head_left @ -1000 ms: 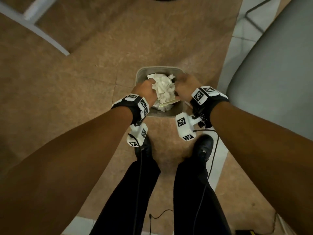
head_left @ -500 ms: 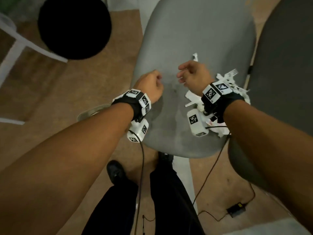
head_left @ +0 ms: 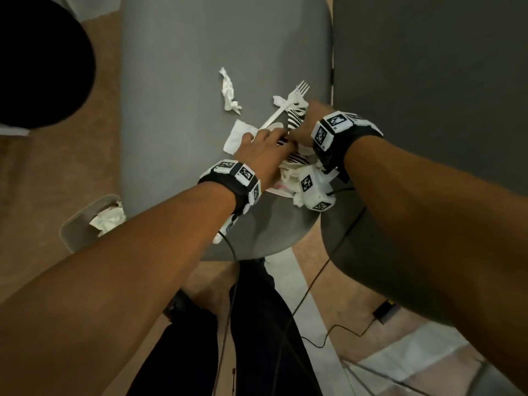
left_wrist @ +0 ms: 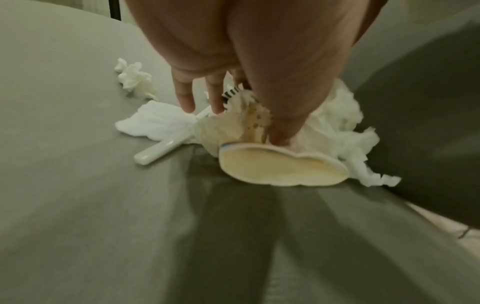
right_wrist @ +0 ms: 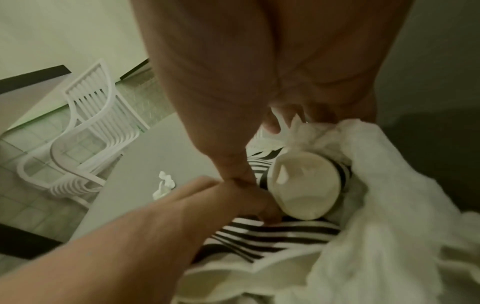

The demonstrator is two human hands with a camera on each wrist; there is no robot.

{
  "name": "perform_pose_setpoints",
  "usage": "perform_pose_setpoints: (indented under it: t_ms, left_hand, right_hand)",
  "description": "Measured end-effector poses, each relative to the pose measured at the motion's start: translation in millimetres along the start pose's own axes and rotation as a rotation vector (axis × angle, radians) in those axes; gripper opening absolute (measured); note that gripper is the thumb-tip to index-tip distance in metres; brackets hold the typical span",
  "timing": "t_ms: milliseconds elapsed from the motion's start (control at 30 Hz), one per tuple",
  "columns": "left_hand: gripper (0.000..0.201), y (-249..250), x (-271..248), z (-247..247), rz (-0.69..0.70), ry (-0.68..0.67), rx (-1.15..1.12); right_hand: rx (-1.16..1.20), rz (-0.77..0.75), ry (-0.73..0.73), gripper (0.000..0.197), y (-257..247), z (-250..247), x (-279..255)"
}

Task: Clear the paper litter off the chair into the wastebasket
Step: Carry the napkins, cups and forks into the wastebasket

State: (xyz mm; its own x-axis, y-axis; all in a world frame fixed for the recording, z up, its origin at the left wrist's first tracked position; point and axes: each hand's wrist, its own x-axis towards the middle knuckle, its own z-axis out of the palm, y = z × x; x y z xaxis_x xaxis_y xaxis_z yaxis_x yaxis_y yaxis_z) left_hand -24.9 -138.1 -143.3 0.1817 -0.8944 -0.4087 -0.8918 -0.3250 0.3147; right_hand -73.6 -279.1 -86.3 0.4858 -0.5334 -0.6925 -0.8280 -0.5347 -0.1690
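Paper litter lies in a pile at the right edge of the grey chair seat (head_left: 200, 67): a flat napkin (head_left: 238, 135), striped paper (head_left: 295, 117), a white plastic fork (head_left: 285, 107) and a squashed paper cup (left_wrist: 283, 168). My left hand (head_left: 271, 141) reaches into the pile, thumb and fingers closing round stained crumpled paper (left_wrist: 241, 123). My right hand (head_left: 303, 121) grips white tissue at the pile's far side (right_wrist: 301, 131), its thumb meeting the left fingers. A loose crumpled tissue (head_left: 228, 90) lies apart. The wastebasket (head_left: 77, 227) stands on the floor at the left, with paper in it.
A darker grey seat (head_left: 428, 81) adjoins on the right. A black round object (head_left: 43, 58) is at the top left. Cables and a black adapter (head_left: 385, 311) lie on the floor by my legs. A white plastic chair (right_wrist: 85, 123) stands beyond.
A second ago both hands held paper over the wastebasket. They then swung right over the chair seat, and now both are down in the litter pile.
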Motion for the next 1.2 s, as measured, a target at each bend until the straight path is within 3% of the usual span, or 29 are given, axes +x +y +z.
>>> perform_pose_setpoints:
  t_ms: [67,167,333,433,500,800,900,1033,1200]
  left_hand:
    - [0.067,-4.2,1.1,-2.3,0.040,0.015,0.036]
    - [0.061,-15.3,-1.2,-8.7,0.052,0.043,0.042]
    - [0.058,-41.6,-15.1,-22.4,-0.055,0.131,-0.065]
    - [0.047,-55.3,-29.8,-29.2,-0.130,0.243,-0.171]
    - [0.044,-61.9,-38.7,-31.8,-0.172,0.314,-0.237]
    - [0.043,-87.3,-92.8,-34.6,-0.304,0.456,-0.466]
    - [0.034,-89.6,-106.6,-27.2,-0.355,0.431,-0.403]
    - [0.026,-89.0,-122.1,-25.5,-0.423,0.500,-0.364]
    - [0.021,-90.3,-136.5,-26.6,-0.516,0.544,-0.643]
  right_hand:
    - [0.022,0.014,0.031,0.067,2.2,2.5,2.2]
    - [0.035,-0.035,0.040,0.056,0.8,1.1,1.9]
    - [0.153,0.002,0.070,0.043,-5.6,-9.4,-0.4]
    - [0.236,0.056,0.063,0.051,-20.5,-15.0,-4.3]
    - [0.284,0.063,0.086,0.042,-28.6,-18.9,-8.0]
    - [0.361,-0.021,0.217,0.058,-87.2,-27.2,-33.1]
    - [0.301,-0.059,0.213,0.064,-96.9,-23.6,-44.1]
    - [0.290,-0.063,0.190,0.068,-97.2,-18.2,-55.4]
    - [0.379,-0.040,0.175,0.069,-108.7,-14.6,-59.5]
